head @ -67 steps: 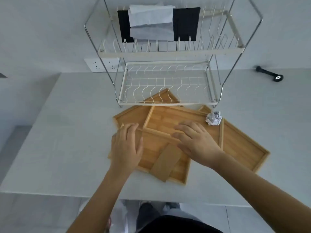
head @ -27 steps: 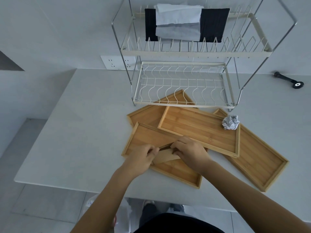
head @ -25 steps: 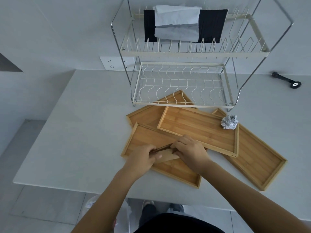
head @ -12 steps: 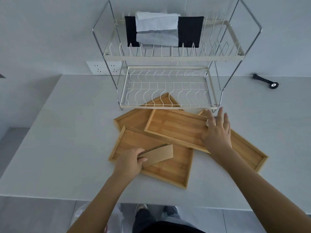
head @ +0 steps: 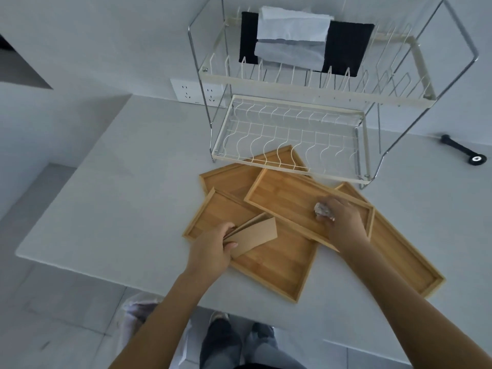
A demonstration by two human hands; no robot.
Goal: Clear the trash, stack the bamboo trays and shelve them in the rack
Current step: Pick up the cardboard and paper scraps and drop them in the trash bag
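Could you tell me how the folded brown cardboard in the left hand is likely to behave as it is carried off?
The cardboard probably stays fairly stiff: it juts past the left hand without drooping. It looks light, pinched at one end only. Its layers fan apart near the fingers, so it may spring open if loosened.

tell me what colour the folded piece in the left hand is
Plain tan brown cardboard, head view.

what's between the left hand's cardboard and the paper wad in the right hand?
Head view: only bamboo between the folded cardboard and the crumpled paper wad, namely the top tray, its near rim crossing the gap. Nothing loose lies there.
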